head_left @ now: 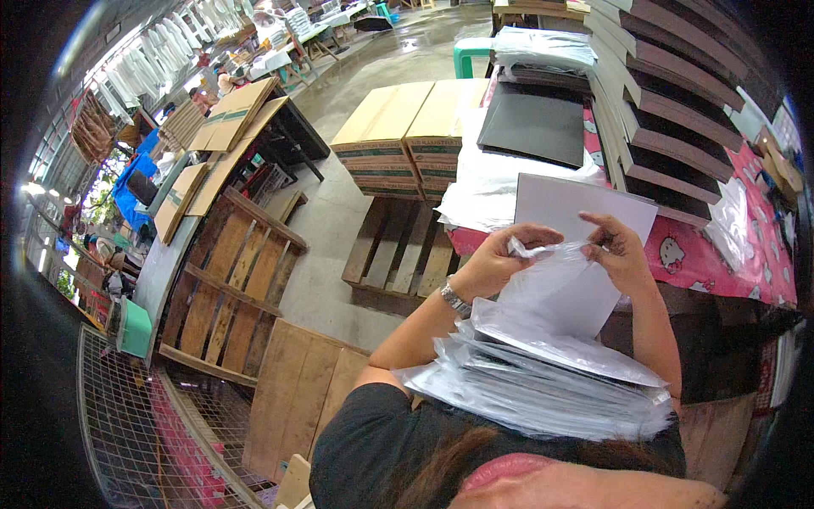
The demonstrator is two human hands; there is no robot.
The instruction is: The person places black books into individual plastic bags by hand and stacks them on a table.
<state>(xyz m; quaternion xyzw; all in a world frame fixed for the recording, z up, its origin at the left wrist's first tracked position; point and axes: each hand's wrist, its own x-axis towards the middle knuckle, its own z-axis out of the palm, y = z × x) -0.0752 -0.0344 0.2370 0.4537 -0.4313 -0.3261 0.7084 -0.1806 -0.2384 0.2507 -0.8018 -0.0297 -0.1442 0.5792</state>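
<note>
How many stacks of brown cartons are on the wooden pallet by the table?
2: the left stack and the right stack stand side by side on the pallet, touching; more may hide behind the table.

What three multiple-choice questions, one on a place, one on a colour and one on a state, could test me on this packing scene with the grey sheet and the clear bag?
1. Where is the stack of bagged sheets?
A. on the person's lap
B. on the wooden pallet
C. on the floor

2. What colour is the tablecloth?
A. blue
B. green
C. pink

3. How is the clear bag?
A. sealed flat
B. held at its mouth by both hands
C. lying untouched

Answers: 1 A, the stack lies close against the body, below the arms; 2 C, pink shows below the piled boards; 3 B, left hand and right hand pinch its top over the grey sheet.
</note>
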